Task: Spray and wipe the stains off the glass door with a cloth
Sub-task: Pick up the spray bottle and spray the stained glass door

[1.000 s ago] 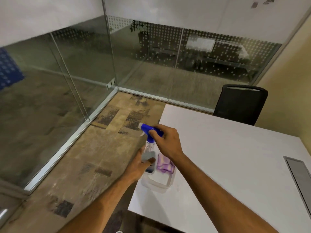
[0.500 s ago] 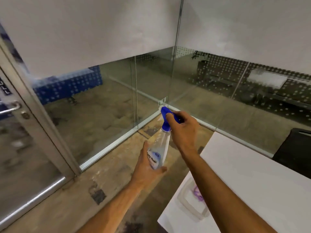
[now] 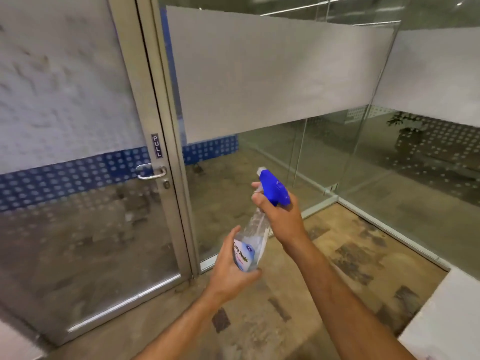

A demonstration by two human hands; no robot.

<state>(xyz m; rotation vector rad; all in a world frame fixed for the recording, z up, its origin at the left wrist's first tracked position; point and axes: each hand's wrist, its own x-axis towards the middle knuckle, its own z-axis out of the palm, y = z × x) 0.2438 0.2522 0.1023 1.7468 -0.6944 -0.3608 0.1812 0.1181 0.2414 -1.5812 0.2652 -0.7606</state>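
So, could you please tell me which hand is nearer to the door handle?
Left. The left hand, holding the bottle's base, is below and right of the door handle. The right hand, at the blue sprayer, is farther right.

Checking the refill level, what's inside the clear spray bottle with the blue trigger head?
The clear spray bottle looks see-through with no visible liquid line; the left hand and label cover its bottom.

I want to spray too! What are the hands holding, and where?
A spray bottle: left hand grips its labelled body, right hand its neck below the blue trigger head.
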